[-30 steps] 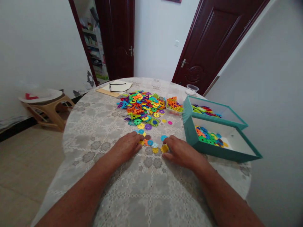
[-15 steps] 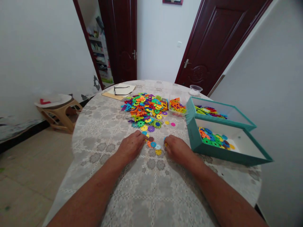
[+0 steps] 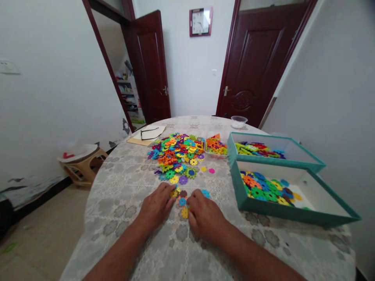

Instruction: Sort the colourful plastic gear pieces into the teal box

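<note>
Between my two hands lies a small group of plastic snowflake discs: a brown disc [image 3: 183, 193], a blue disc [image 3: 182, 201] over an orange one, and a yellow disc [image 3: 184, 212] at the near end. My left hand [image 3: 157, 203] is closed at the group's left side, fingertips and thumb around another yellow snowflake disc [image 3: 175, 192]. On the right side, my right hand [image 3: 205, 214] rests with fingers curled together beside the near yellow disc; what they hold is hidden. A light blue disc [image 3: 206, 193] lies just beyond its knuckles.
A big heap of mixed discs [image 3: 178, 150] sits ahead. To its right stand a clear tub [image 3: 216, 155] of pieces and a teal box [image 3: 278, 212] with discs in two parts. Glasses [image 3: 150, 134] lie on papers at the back left; a clear bowl [image 3: 239, 120] is at the back right.
My right hand has moved left to the small group, covering the pale disc there. A light blue disc now shows beyond it. My left hand stays by the group; the view has tilted up.
</note>
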Motion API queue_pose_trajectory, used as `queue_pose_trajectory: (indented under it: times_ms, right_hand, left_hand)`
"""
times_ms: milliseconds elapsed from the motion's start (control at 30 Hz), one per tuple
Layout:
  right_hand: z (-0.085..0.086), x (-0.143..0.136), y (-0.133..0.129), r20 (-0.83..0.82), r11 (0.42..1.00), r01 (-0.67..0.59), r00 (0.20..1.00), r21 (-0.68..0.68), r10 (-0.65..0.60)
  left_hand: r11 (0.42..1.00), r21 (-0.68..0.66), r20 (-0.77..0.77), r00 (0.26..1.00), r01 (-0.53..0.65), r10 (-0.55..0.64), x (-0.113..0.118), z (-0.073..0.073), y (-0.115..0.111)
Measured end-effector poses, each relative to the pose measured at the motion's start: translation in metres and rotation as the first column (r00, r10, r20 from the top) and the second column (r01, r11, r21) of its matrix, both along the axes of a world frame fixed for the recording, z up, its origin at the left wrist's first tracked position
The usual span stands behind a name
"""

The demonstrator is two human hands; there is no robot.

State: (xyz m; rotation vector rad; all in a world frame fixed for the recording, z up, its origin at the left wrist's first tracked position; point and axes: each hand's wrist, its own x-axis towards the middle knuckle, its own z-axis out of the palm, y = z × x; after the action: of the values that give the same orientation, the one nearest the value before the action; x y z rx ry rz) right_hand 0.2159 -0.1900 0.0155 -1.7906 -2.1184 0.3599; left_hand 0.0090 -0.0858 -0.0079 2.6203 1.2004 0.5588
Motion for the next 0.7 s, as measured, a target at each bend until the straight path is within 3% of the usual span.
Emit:
queue_pose_trajectory:
  times_ms: [233,333,433,567,700]
  right_hand:
    - [0.002,0.001,-0.003,-0.085,0.999,-0.045,0.995,-0.001,0.045]
    - [-0.002,-0.001,0.000,-0.076,1.000,-0.028,0.997,-0.003,0.027]
    - [-0.006,-0.004,0.007,-0.045,1.000,-0.005,0.999,0.007,0.006]
    - [-0.008,-0.006,0.013,-0.017,0.999,0.024,1.000,0.022,-0.023]
    - [-0.008,-0.006,0.016,0.020,0.999,0.041,0.999,0.031,-0.042]
  left_hand:
    - [0.993,0.105,-0.008,0.999,-0.045,0.046,-0.001,-0.007,0.000]
    - [0.987,0.159,0.022,1.000,0.002,-0.005,-0.003,-0.008,0.004]
    - [0.993,0.116,0.012,1.000,0.027,-0.029,0.001,-0.004,0.008]
    - [1.000,0.018,-0.086,0.996,-0.024,0.026,0.010,0.007,0.006]
    - [0.999,0.021,-0.179,0.983,-0.025,0.028,0.016,0.013,0.000]
